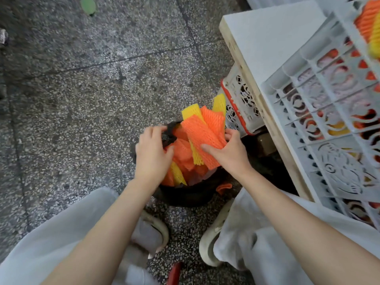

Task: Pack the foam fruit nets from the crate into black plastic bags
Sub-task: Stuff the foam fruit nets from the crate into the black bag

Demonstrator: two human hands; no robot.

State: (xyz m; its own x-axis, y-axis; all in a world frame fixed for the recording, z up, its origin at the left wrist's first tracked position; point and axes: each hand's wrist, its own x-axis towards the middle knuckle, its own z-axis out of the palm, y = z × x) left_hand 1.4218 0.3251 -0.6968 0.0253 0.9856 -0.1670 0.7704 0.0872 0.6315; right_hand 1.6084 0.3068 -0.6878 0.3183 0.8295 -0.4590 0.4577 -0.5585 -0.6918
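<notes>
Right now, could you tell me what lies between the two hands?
In the head view, orange and yellow foam nets fill the black bag's mouth there.

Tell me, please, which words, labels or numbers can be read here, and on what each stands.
No text here can be read.
Red rim of the small crate: pale marks, too blurred to read.
White crate: ornamental cut-outs only, no lettering.
</notes>
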